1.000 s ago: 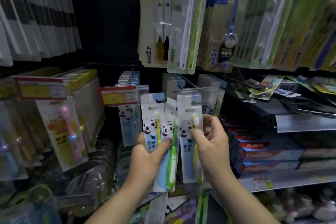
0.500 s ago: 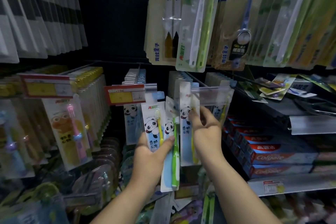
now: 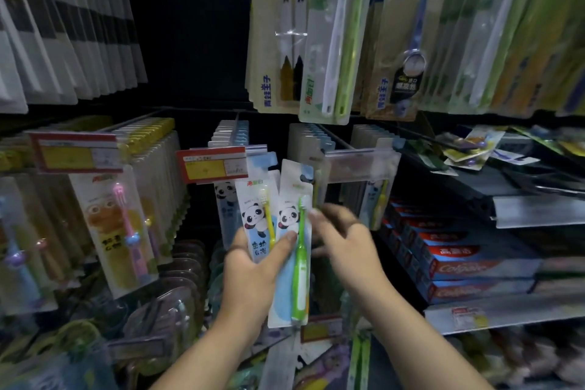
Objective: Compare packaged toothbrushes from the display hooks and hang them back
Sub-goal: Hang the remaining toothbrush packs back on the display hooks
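Bare left hand point(image 3: 253, 266), right hand point(image 3: 351, 242), forearms point(image 3: 414, 339).

colgate toothpaste boxes point(image 3: 459, 266) are stacked on the right-hand shelf point(image 3: 506, 315); a red-and-yellow price tag point(image 3: 211, 165) is hung left of them.

Motion smears the right hand point(image 3: 345, 237), so its grip is unreadable. The left hand point(image 3: 253, 266) covers the lower half of the yellow-brush pack point(image 3: 254, 209). Print on the price tag point(image 3: 212, 165) left of it is too small (just smudges), and the top edge crops the upper packs point(image 3: 335, 41).
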The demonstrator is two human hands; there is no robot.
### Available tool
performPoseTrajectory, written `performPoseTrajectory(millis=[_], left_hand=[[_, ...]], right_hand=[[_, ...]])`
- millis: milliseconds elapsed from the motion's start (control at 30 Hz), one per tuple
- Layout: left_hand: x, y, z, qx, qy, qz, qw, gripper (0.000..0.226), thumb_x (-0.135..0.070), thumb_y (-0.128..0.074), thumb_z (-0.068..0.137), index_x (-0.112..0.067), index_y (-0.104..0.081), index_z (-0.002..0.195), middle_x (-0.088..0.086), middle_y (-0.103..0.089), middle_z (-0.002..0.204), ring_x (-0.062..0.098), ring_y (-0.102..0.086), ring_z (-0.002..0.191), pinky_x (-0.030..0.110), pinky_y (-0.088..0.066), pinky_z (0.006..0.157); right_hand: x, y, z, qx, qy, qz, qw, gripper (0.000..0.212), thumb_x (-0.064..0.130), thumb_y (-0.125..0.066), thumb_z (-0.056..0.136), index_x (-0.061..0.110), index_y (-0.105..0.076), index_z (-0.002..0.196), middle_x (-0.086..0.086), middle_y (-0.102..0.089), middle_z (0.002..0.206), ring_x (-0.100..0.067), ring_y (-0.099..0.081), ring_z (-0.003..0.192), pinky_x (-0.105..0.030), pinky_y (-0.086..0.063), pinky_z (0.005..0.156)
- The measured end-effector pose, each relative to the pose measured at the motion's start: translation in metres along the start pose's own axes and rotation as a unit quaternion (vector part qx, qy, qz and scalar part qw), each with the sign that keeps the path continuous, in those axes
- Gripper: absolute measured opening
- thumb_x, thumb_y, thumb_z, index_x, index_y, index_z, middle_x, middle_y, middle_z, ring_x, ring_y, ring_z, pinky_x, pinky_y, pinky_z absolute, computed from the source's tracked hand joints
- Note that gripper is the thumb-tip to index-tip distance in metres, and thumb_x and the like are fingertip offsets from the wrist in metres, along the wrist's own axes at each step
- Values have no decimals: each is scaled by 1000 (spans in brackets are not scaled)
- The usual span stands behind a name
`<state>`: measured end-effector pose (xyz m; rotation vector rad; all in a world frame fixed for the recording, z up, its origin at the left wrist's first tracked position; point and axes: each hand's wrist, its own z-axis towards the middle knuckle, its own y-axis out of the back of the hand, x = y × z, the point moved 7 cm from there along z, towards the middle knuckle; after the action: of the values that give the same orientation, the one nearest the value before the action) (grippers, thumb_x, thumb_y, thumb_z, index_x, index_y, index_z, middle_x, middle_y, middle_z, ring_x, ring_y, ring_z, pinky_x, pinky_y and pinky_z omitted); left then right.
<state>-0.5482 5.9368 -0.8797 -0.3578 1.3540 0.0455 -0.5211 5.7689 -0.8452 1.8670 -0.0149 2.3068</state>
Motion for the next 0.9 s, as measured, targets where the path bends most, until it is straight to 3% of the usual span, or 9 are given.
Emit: performPoseTrajectory(millis=[67, 167, 233, 367, 500, 567, 700, 800, 900], left_hand=[[0, -8, -4, 36, 3, 2, 999, 49, -31, -87, 68, -16, -68, 110, 5, -81, 100, 24, -78, 91, 43, -62, 81], [-4, -19, -13, 84, 2, 6, 996, 45, -31, -83, 69, -18, -68, 110, 0, -81, 98, 20, -79, 92, 33, -62, 75], [-7, -23, -16, 99, -4, 3, 995, 38, -30, -79, 76, -19, -68, 111, -3, -81, 100, 16, -79, 91, 24, -61, 70], [-8, -22, -19, 92, 20, -3, 996, 38, -27, -78, 80, -18, -63, 114, 5, -81, 98, 34, -79, 78, 39, -65, 63], [-12, -12, -16, 65, -8, 38, 997, 24, -22, -77, 90, -22, -64, 110, -2, -79, 93, 8, -75, 83, 11, -54, 62], [-13, -13, -16, 70, -7, 37, 997, 23, -16, -76, 91, -19, -63, 110, -2, -78, 92, 4, -74, 76, 8, -51, 57], [-10, -17, -16, 69, 4, 20, 997, 25, -8, -74, 91, -10, -63, 114, 4, -78, 89, 8, -75, 64, 14, -54, 51], [-7, -18, -15, 64, 2, 16, 998, 25, -9, -75, 91, -14, -63, 112, 4, -79, 91, 9, -76, 65, 16, -55, 52], [-7, -17, -15, 60, 0, 19, 998, 24, -8, -75, 91, -14, -63, 111, 2, -79, 89, 7, -75, 67, 14, -55, 53]], right_hand=[[0, -5, -11, 63, -18, 48, 997, 23, 22, -71, 95, 17, -65, 117, 1, -80, 100, -13, -76, 94, -35, -63, 84], [3, 9, -18, 56, 3, 67, 996, 21, 9, -71, 94, 12, -65, 114, -4, -80, 101, -19, -77, 95, -28, -61, 79], [4, 21, -20, 37, 18, 73, 996, 19, 4, -69, 95, 12, -65, 113, -7, -79, 101, -24, -76, 97, -34, -62, 80], [9, 43, -23, -4, 69, 32, 997, 19, 1, -64, 96, 16, -67, 106, -12, -75, 93, -34, -72, 90, -52, -57, 83], [21, 50, -29, -15, 138, 0, 990, 19, -3, -62, 93, 16, -65, 93, -16, -68, 80, -42, -60, 71, -48, -49, 61], [28, 50, -30, -32, 160, 1, 987, 20, 1, -63, 96, 20, -66, 95, -12, -67, 78, -31, -58, 63, -40, -46, 57], [38, 45, -24, -38, 172, 11, 984, 30, 6, -63, 100, 32, -68, 112, 11, -76, 100, -7, -72, 93, -24, -58, 79], [41, 41, -22, -42, 189, 5, 981, 32, 5, -62, 99, 34, -69, 111, 10, -76, 102, -9, -72, 95, -27, -58, 81], [42, 37, -22, -67, 216, -11, 974, 27, 5, -61, 96, 30, -70, 104, 0, -73, 88, -26, -68, 80, -45, -57, 71]])
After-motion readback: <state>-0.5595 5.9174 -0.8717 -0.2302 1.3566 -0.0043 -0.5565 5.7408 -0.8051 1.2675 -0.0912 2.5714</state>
